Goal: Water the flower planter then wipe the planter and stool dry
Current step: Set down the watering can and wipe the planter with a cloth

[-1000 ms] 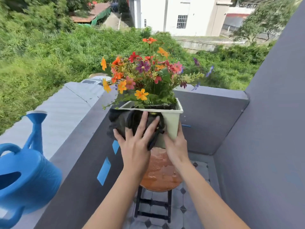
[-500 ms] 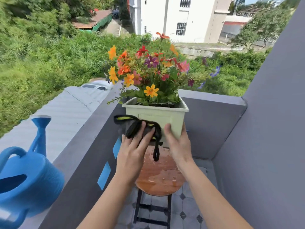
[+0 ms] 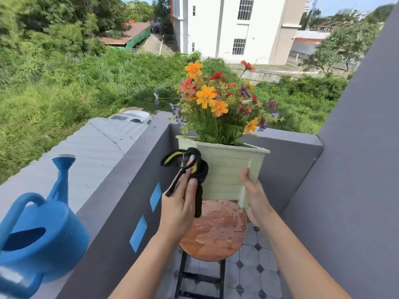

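A cream square planter [image 3: 226, 169] full of colourful flowers [image 3: 216, 100] is lifted and tilted above a round brown stool [image 3: 216, 231] whose seat is wet with droplets. My right hand [image 3: 253, 190] grips the planter's lower right corner from beneath. My left hand [image 3: 179, 208] holds a dark cloth with black and yellow trim [image 3: 190, 167] and presses it against the planter's left face. A blue watering can [image 3: 36, 238] stands on the ledge at the lower left.
A grey balcony parapet [image 3: 129, 169] with blue tape patches runs along the left and back. A grey wall [image 3: 356, 169] closes the right side. The stool's black metal legs [image 3: 183, 277] stand on a tiled floor [image 3: 254, 275]. Beyond lie grass and a white building.
The planter has turned, a corner now facing me, and shifted right. My left hand moved the cloth round to its left face, and my right hand slid to the lower right corner.
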